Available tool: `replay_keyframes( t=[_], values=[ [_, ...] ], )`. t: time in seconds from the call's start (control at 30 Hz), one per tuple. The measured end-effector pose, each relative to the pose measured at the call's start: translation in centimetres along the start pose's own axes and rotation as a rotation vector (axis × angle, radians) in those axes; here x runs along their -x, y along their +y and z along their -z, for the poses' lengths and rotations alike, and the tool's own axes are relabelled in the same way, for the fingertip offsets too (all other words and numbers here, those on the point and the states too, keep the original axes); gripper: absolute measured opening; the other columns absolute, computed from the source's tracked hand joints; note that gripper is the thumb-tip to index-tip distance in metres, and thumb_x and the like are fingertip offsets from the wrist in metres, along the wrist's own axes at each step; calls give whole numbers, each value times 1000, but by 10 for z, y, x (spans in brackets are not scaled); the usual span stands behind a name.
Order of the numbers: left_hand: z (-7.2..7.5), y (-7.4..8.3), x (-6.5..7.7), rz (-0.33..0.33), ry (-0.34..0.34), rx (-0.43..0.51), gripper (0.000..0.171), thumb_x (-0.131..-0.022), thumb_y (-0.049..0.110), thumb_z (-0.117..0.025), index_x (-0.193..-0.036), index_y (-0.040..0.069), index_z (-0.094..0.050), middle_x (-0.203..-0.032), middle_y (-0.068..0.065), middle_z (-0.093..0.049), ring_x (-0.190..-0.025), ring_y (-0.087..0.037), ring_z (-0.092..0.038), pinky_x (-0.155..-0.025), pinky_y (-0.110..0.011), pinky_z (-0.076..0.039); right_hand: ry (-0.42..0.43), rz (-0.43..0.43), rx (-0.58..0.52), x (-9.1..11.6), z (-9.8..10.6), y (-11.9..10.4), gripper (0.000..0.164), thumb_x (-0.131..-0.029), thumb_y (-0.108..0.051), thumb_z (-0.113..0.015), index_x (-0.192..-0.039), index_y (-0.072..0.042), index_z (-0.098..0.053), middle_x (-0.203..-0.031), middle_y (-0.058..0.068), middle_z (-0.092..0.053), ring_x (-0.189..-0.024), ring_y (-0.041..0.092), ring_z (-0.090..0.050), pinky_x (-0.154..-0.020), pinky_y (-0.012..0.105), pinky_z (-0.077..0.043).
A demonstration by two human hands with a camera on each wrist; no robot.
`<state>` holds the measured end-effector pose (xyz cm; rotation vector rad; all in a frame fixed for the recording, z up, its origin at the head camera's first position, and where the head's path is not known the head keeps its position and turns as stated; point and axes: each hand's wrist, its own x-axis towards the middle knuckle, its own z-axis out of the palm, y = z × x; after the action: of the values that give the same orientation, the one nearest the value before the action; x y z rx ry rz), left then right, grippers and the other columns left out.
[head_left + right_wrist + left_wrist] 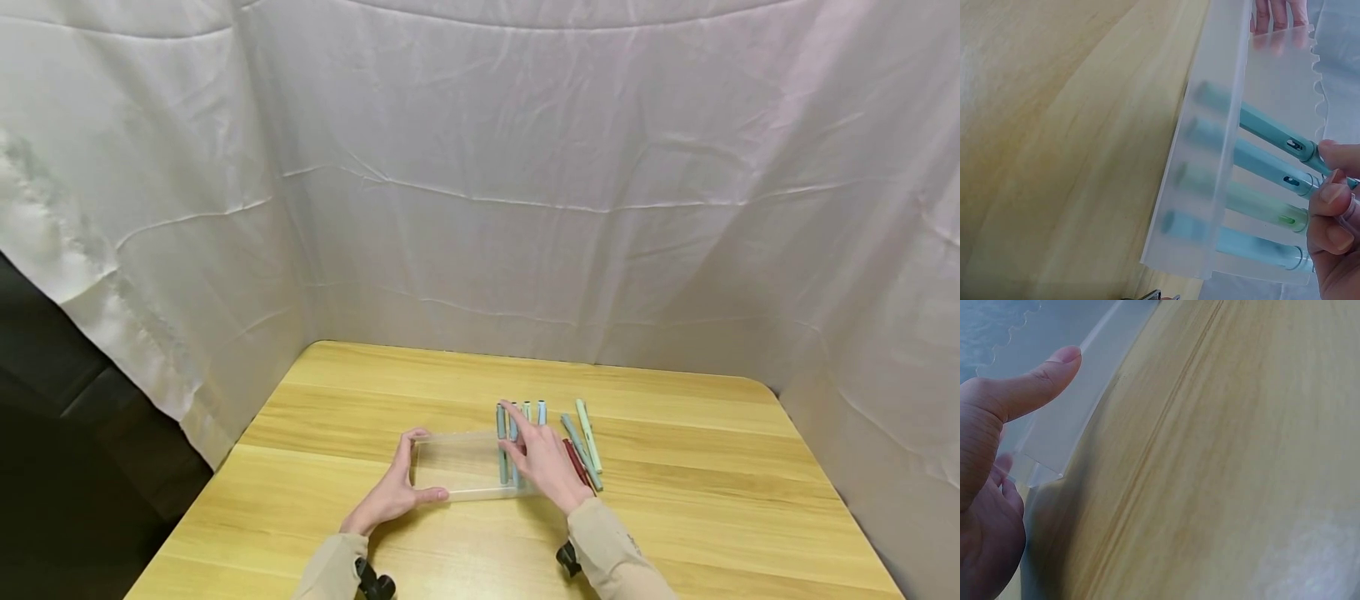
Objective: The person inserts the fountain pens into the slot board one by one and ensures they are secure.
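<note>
A clear frosted plastic tray [461, 467] with a scalloped edge sits on the table. My left hand [396, 492] grips its left end, thumb [1054, 378] over the near wall and the fingers at the far side. Inside the tray's right part, several capped pens stand side by side: a dark teal pen [1272, 132] leftmost, then a blue pen [1266, 165], a light green pen [1260, 203] and a light blue pen [1254, 245]. My right hand [547, 462] pinches the teal pen near its far end, partly covering the other pens in the head view.
To the right of the tray lie a dark red pen [577, 461], a grey-teal pen [582, 452] and a pale green pen [588, 435], loose on the wooden table [712, 500]. Pale curtains [525, 208] enclose the table's back and sides.
</note>
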<state>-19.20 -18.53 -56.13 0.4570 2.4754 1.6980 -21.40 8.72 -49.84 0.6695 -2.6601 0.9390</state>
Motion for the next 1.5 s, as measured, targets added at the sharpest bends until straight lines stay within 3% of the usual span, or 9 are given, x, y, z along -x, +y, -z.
replay_keyframes(
  t=[0.37,0.57,0.67,0.8,0.93,1.07,1.27,1.5],
  values=[
    [0,1,0,-3,0,4,96,-75,18,-88,-148,9,-26,-160,-20,-23,-155,-43,-9,-124,-69,-1,6,13,-74,3,1,2,64,-91,-13,-74,-149,-11,-47,-55,-12,-51,-46,-5,-33,-45,13,-32],
    [0,-1,0,-14,-5,-10,99,-75,21,-88,-149,7,-24,-160,-21,-22,-154,-45,-10,-122,-72,-4,157,58,-172,14,7,16,62,-89,-7,-75,-145,-5,-51,-62,-8,-55,-52,-8,-39,-45,14,-42],
    [0,-2,1,-4,-9,-13,99,-75,22,-88,-149,10,-23,-161,-21,-20,-154,-45,-9,-122,-71,-3,270,5,-235,22,14,34,57,-88,-3,-73,-141,-2,-53,-65,-1,-60,-53,-6,-46,-46,16,-48],
    [0,-2,1,19,-4,2,98,-75,22,-88,-148,13,-24,-163,-20,-18,-156,-41,-6,-124,-69,-2,350,-210,-306,32,29,64,50,-92,-4,-70,-139,-2,-54,-74,10,-66,-54,-1,-52,-47,17,-50],
    [0,-1,1,24,2,7,98,-75,21,-88,-148,12,-24,-162,-18,-19,-156,-39,-6,-124,-68,-2,295,-448,-398,42,45,93,48,-96,-5,-65,-141,-3,-51,-86,16,-66,-56,7,-58,-48,19,-50],
    [0,0,1,30,7,5,98,-74,21,-89,-148,12,-25,-162,-17,-20,-156,-39,-9,-125,-68,-2,201,-570,-476,47,55,113,48,-98,-9,-63,-143,-1,-48,-92,16,-65,-60,11,-62,-52,22,-54],
    [0,1,2,27,6,1,99,-74,21,-89,-148,12,-25,-162,-17,-21,-156,-40,-10,-124,-68,-2,102,-626,-482,50,55,128,51,-98,-11,-64,-145,1,-47,-96,18,-68,-62,10,-62,-56,22,-57],
    [0,0,1,21,0,-3,100,-74,20,-89,-149,11,-23,-162,-18,-21,-156,-40,-9,-124,-69,-2,46,-625,-392,47,51,134,53,-99,-16,-64,-146,-1,-45,-84,11,-70,-59,10,-59,-49,20,-44]
  ],
)
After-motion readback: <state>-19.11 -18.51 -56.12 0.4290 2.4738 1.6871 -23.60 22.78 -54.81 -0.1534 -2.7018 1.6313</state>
